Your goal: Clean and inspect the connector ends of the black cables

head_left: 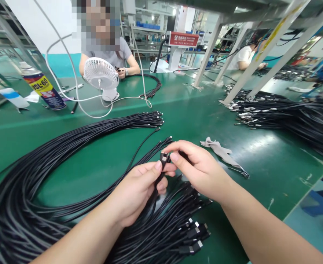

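Note:
My left hand (140, 183) is closed around black cables, holding their connectors (164, 157) upright between thumb and fingers. Metal plug tips show at the top. My right hand (202, 170) reaches in from the right, its index finger and thumb pinching at the connector ends; its other fingers are partly hidden. Under my hands lies a thick bundle of black cables (68, 141), curving round on the left. Some cable ends point right beyond my hands, and silver-tipped USB plugs (193, 231) gather below them.
A grey cloth strip with tweezers (239, 170) lies on the green table (188, 113). More black cables (287, 113) are heaped at right beside white metal posts (241, 79). A white fan (101, 75) and spray can (44, 86) stand at back left. A person (125, 55) sits opposite, handling cables.

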`<state>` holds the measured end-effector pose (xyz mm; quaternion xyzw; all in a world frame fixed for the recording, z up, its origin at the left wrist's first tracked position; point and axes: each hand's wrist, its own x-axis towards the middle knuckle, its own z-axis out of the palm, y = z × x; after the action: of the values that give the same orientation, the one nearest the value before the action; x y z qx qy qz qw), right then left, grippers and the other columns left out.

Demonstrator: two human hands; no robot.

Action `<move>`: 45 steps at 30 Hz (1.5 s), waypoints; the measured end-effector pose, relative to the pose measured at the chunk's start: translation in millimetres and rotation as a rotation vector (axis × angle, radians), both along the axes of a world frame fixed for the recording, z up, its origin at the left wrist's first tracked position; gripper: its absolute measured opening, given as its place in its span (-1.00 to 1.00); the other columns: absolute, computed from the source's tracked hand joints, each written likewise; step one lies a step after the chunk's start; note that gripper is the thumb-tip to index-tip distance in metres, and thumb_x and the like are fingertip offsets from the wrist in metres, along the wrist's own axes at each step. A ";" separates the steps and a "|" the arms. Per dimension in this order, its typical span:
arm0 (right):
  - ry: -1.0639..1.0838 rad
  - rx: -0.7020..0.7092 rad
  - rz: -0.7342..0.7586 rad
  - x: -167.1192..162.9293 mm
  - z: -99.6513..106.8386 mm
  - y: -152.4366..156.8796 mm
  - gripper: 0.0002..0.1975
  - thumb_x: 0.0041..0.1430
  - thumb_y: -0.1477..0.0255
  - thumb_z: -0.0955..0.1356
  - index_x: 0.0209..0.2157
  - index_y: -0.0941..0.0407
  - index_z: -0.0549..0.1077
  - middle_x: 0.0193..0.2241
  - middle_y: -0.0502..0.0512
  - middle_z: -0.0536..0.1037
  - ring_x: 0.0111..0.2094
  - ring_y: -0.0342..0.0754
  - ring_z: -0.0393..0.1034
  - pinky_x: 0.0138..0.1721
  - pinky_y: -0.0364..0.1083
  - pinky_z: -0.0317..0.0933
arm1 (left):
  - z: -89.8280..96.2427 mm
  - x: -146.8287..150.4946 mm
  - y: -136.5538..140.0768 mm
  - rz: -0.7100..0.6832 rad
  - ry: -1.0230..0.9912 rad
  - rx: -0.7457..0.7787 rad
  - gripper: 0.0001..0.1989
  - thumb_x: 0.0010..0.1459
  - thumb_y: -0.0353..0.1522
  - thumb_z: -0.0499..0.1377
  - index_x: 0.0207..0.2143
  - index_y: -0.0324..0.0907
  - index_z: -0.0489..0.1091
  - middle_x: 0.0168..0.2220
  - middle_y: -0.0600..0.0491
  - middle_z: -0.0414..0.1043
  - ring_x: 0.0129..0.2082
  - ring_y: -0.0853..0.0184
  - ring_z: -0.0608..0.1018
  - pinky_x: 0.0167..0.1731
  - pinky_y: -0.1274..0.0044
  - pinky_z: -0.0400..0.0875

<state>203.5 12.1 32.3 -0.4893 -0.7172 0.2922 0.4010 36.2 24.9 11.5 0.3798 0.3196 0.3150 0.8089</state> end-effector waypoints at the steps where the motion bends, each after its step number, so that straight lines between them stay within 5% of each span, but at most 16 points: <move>1: -0.043 0.036 -0.034 0.1 1.0 -2.3 -0.89 0.28 0.47 0.23 -0.21 0.12 0.37 -0.34 0.08 0.47 -0.29 -0.09 0.38 -0.24 -0.08 0.28 | 0.2 -0.5 0.3 0.011 -0.018 -0.015 -0.70 0.17 -0.21 0.18 -0.27 -0.26 0.56 -0.51 0.08 0.28 -0.53 0.44 0.21 -0.45 0.54 0.18; 3: -0.130 0.087 -0.075 0.6 2.4 -7.5 -0.84 0.29 0.50 0.20 -0.10 0.13 0.27 -0.30 0.10 0.46 -0.30 -0.10 0.39 -0.29 -0.10 0.29 | 0.8 -1.6 0.4 0.025 -0.043 -0.027 -0.73 0.20 -0.25 0.15 -0.26 -0.24 0.56 -0.46 0.08 0.28 -0.53 0.45 0.22 -0.45 0.55 0.19; 6: -0.257 0.141 -0.055 1.4 3.9 -13.8 -0.89 0.30 0.52 0.16 -0.22 0.14 0.29 -0.40 0.05 0.43 -0.45 -0.15 0.34 -0.44 -0.15 0.24 | 1.4 -2.7 -0.2 0.023 -0.061 0.002 -0.74 0.23 -0.28 0.11 -0.26 -0.23 0.56 -0.43 0.08 0.26 -0.52 0.46 0.22 -0.44 0.56 0.19; 20: -0.514 0.496 -0.103 -5.8 -1.4 -21.6 -0.77 0.22 0.62 0.20 -0.17 0.21 0.44 -0.36 0.17 0.56 -0.37 -0.02 0.47 -0.38 -0.08 0.32 | 2.2 -1.6 -3.1 0.025 0.027 0.098 -0.70 0.22 -0.28 0.14 -0.55 -0.20 0.41 -0.59 0.13 0.22 -0.50 0.39 0.22 -0.44 0.53 0.12; 26: -0.439 0.416 -0.084 -7.2 -1.1 -21.2 -0.76 0.25 0.59 0.19 -0.16 0.16 0.44 -0.40 0.12 0.55 -0.40 -0.06 0.45 -0.40 -0.09 0.31 | 2.7 0.2 -2.9 0.053 0.036 0.078 -0.73 0.20 -0.28 0.15 -0.53 -0.21 0.43 -0.58 0.11 0.26 -0.50 0.40 0.25 -0.45 0.54 0.16; 31: -0.165 0.204 -0.052 -8.0 0.4 -15.9 -0.86 0.26 0.49 0.26 -0.19 0.14 0.43 -0.39 0.07 0.51 -0.40 -0.11 0.44 -0.37 -0.14 0.32 | 2.8 0.3 -3.1 -0.002 -0.016 0.024 -0.69 0.21 -0.25 0.12 -0.52 -0.22 0.42 -0.60 0.09 0.27 -0.53 0.41 0.27 -0.46 0.54 0.18; 36: 0.102 0.017 0.060 -2.8 6.0 -6.8 -0.87 0.21 0.52 0.31 -0.43 0.12 0.40 -0.55 -0.05 0.46 -0.53 -0.20 0.38 -0.48 -0.21 0.26 | 4.0 2.7 -3.8 -0.056 0.048 0.083 -0.69 0.18 -0.20 0.14 -0.51 -0.21 0.45 -0.62 0.10 0.28 -0.57 0.42 0.26 -0.49 0.55 0.18; 41: -0.081 0.123 -0.042 0.0 4.1 -2.8 -0.78 0.21 0.49 0.32 -0.54 0.11 0.36 -0.60 -0.06 0.44 -0.54 -0.19 0.32 -0.48 -0.20 0.19 | 3.4 5.1 -4.2 0.029 0.299 0.292 -0.65 0.09 -0.17 0.22 -0.64 -0.19 0.42 -0.63 0.08 0.34 -0.57 0.39 0.34 -0.51 0.55 0.22; 45: -0.222 0.224 -0.120 -3.0 -1.0 -2.2 -0.72 0.26 0.48 0.25 -0.55 0.09 0.30 -0.60 -0.03 0.43 -0.53 -0.16 0.32 -0.46 -0.18 0.19 | 0.0 4.3 -5.6 0.003 0.335 0.289 -0.63 0.15 -0.16 0.15 -0.61 -0.19 0.40 -0.68 0.11 0.28 -0.65 0.43 0.28 -0.60 0.56 0.15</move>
<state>200.6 9.8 31.3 -0.5126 -0.7548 0.1302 0.3881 40.5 19.3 11.5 0.5384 0.4016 0.2911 0.6813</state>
